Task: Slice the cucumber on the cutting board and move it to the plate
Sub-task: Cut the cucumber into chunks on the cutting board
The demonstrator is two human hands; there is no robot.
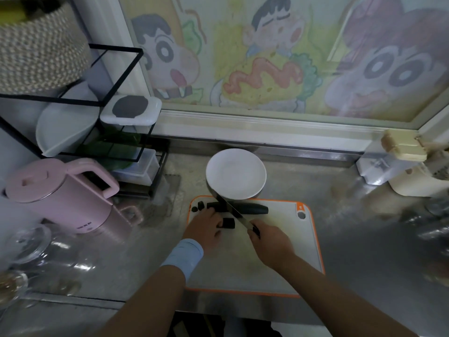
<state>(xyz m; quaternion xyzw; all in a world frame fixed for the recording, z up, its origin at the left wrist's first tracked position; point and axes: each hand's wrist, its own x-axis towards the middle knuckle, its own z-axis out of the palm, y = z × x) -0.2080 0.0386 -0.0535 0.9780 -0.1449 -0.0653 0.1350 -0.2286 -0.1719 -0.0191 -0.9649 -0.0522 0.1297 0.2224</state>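
Observation:
A dark cucumber [252, 208] lies along the far edge of the white, orange-rimmed cutting board [286, 229]. My right hand [269, 242] grips a knife [233, 211] by its dark handle; the blade slants up-left across the cucumber toward the plate. My left hand [206, 227] rests on the board with fingers on a cut chunk [229, 223]. Two small end pieces [197, 207] sit at the board's far left corner. The white plate [235, 177] stands just behind the board with nothing on it.
A pink kettle [60, 195] stands at the left, with a black wire rack [97, 122] behind it holding containers. Glassware [31, 242] sits at the near left. White appliances [413, 176] stand at the right. The counter is steel.

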